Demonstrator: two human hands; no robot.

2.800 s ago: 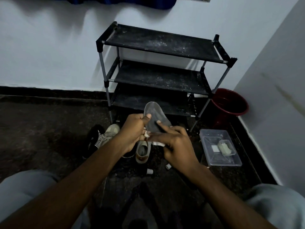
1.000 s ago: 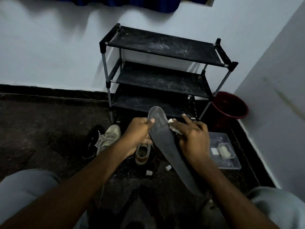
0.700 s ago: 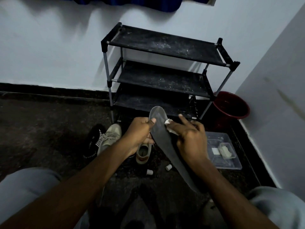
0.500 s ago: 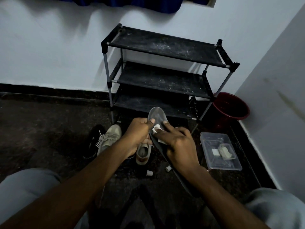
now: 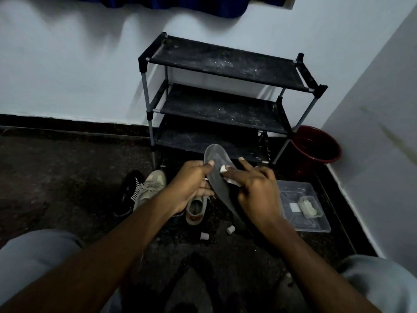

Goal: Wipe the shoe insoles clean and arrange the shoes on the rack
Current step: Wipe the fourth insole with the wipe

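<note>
A grey insole (image 5: 217, 159) stands tilted in front of me, toe end up. My left hand (image 5: 191, 184) grips its left edge, thumb on the upper face. My right hand (image 5: 255, 188) holds a small white wipe (image 5: 223, 170) and presses it against the insole's face. Below my hands on the dark floor lie a beige sneaker (image 5: 195, 208), a second beige sneaker (image 5: 150, 186) and a black shoe (image 5: 127, 195). The black three-shelf rack (image 5: 225, 64) stands against the wall behind, its shelves bare and dusty.
A clear plastic tray (image 5: 302, 222) with small white items lies on the floor at the right. A dark red bucket (image 5: 316, 145) stands in the corner beside the rack. Two small white caps (image 5: 230, 229) lie near the beige sneaker. My knees frame the bottom corners.
My right hand has rubbed the wipe back and forth over the insole, sliding between its middle and upper part. My left hand has kept its grip on the insole's edge.
</note>
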